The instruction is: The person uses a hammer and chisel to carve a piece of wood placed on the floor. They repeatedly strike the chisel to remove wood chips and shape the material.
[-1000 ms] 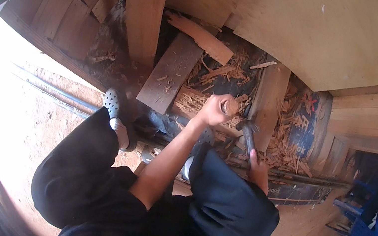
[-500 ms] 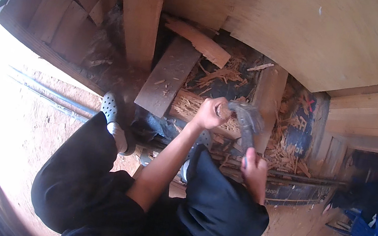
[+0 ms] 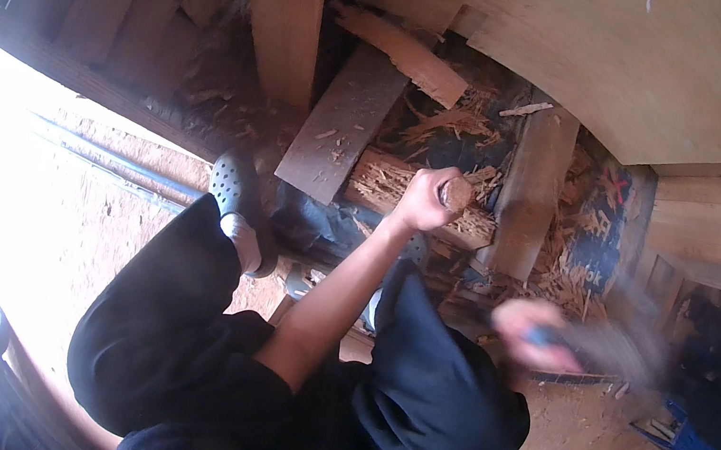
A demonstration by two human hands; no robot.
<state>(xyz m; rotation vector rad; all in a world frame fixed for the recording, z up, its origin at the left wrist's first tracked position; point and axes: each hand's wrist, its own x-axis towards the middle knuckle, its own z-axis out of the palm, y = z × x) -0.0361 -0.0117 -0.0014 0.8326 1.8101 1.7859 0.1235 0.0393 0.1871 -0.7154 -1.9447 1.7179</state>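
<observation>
Hammer [image 3: 616, 349] blurred, right hand [image 3: 537, 334] grasping it; left hand [image 3: 427, 200] clenched round wooden piece [image 3: 457, 194], lower part hidden.

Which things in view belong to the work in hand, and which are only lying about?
In use:
- round-ended wooden piece, in the left hand
- blurred tool, in the right hand
- probably the splintered block

Apparently lying about:
- wood chips
- long wood strip

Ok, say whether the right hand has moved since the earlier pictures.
Yes: the right hand has moved rightward; judged against the red mark, it now sits less far to the left.
</observation>
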